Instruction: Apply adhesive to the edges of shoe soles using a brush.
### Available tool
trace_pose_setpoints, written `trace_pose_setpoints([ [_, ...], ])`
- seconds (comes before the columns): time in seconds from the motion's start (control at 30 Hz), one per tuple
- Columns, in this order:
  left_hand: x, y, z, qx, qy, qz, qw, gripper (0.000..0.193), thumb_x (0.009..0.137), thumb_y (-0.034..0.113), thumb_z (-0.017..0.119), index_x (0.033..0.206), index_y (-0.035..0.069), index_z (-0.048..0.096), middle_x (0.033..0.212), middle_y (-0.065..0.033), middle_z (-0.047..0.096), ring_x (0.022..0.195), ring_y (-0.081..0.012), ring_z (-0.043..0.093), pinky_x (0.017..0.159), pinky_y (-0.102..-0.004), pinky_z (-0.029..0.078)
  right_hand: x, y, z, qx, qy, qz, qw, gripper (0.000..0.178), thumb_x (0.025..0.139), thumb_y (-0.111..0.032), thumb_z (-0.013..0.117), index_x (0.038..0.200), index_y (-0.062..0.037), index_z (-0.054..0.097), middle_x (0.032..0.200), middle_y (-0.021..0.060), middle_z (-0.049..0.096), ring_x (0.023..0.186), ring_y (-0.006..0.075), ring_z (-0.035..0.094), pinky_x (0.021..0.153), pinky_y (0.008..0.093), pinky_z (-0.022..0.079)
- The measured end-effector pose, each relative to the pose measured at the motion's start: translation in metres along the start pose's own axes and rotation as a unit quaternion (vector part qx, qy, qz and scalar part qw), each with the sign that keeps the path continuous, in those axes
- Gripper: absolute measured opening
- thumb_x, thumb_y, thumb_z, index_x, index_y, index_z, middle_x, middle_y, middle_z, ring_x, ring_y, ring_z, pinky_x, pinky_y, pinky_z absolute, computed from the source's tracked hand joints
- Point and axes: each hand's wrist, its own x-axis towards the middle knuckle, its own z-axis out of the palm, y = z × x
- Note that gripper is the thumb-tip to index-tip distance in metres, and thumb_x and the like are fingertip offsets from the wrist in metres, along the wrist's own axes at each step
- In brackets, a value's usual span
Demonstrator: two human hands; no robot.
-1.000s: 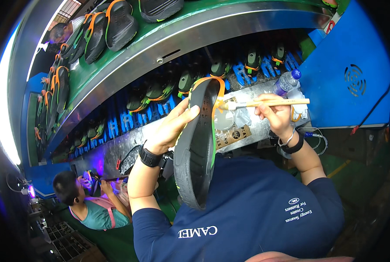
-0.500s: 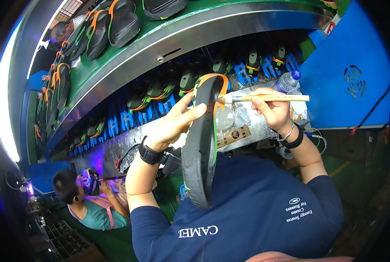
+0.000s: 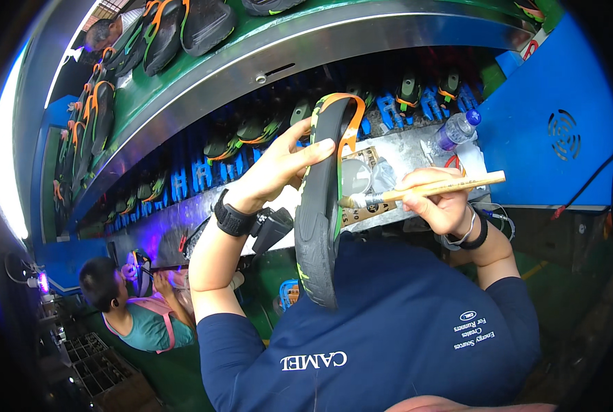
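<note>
Watching, I see the left hand (image 3: 277,168) holding up, before the grey metal bench (image 3: 401,156), the long, black, foam-like, orange-banded sole (image 3: 316,223), which looks light, springy and best held by its edges, while the right hand (image 3: 436,202) pinches the pale wooden-handled brush (image 3: 468,183).

A clear bottle with a bluish cap (image 3: 455,131) rests on the counter (image 3: 401,152), near a blue panel (image 3: 519,147) bearing a slotted vent (image 3: 564,135). Farther off, a steel rim (image 3: 334,51) edges a green surface (image 3: 140,108). At left sits a person in a green top (image 3: 141,326); the dim shape below may be a crate (image 3: 104,364).
</note>
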Motion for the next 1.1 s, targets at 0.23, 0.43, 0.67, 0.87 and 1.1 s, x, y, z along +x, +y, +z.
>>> trace_pose_setpoints([
  [0.23, 0.005, -0.001, -0.001, 0.019, -0.006, 0.003, 1.000, 0.077, 0.070, 0.042, 0.062, 0.126, 0.004, 0.026, 0.077, -0.0101, 0.057, 0.056, -0.0111, 0.055, 0.043, -0.0202, 0.041, 0.002, -0.015, 0.003, -0.004, -0.085, -0.057, 0.995, 0.012, 0.069, -0.005, 0.061, 0.079, 0.0005, 0.059, 0.067, 0.0089, 0.060, 0.054, 0.0152, 0.058, 0.050, 0.0231, 0.045],
  [0.43, 0.004, -0.001, 0.002, 0.015, -0.007, 0.011, 1.000, 0.076, 0.070, 0.042, 0.062, 0.125, 0.004, 0.027, 0.076, -0.0091, 0.057, 0.056, -0.0102, 0.054, 0.043, -0.0191, 0.040, 0.003, -0.014, -0.002, 0.006, -0.102, -0.052, 0.993, 0.010, 0.070, -0.004, 0.060, 0.079, 0.0006, 0.059, 0.067, 0.0093, 0.060, 0.054, 0.0160, 0.058, 0.050, 0.0235, 0.045],
  [0.67, -0.004, 0.005, 0.014, -0.005, -0.028, -0.018, 0.999, 0.076, 0.070, 0.046, 0.061, 0.124, 0.004, 0.028, 0.089, -0.0102, 0.055, 0.072, -0.0112, 0.054, 0.057, -0.0216, 0.042, 0.009, 0.025, -0.015, 0.014, 0.049, -0.018, 0.999, 0.007, 0.074, 0.001, 0.055, 0.078, 0.0030, 0.059, 0.072, 0.0091, 0.058, 0.055, 0.0110, 0.054, 0.050, 0.0213, 0.043],
  [0.87, -0.002, 0.014, 0.016, -0.054, -0.081, -0.034, 0.995, 0.074, 0.073, 0.043, 0.059, 0.126, 0.005, 0.025, 0.115, -0.0119, 0.042, 0.105, -0.0176, 0.042, 0.086, -0.0298, 0.035, 0.016, 0.032, -0.030, -0.032, 0.175, 0.009, 0.984, 0.007, 0.073, 0.003, 0.055, 0.079, 0.0050, 0.058, 0.073, 0.0096, 0.058, 0.058, 0.0114, 0.054, 0.050, 0.0207, 0.042],
  [1.1, 0.009, 0.058, 0.051, -0.286, -0.044, -0.125, 0.949, 0.048, 0.080, 0.037, 0.052, 0.113, 0.003, 0.044, 0.099, -0.0078, 0.056, 0.084, -0.0126, 0.055, 0.074, -0.0264, 0.046, -0.010, 0.004, -0.073, -0.042, 0.283, -0.107, 0.952, 0.019, 0.077, -0.005, 0.053, 0.093, 0.0047, 0.053, 0.069, 0.0094, 0.056, 0.056, 0.0109, 0.049, 0.051, 0.0208, 0.040],
])
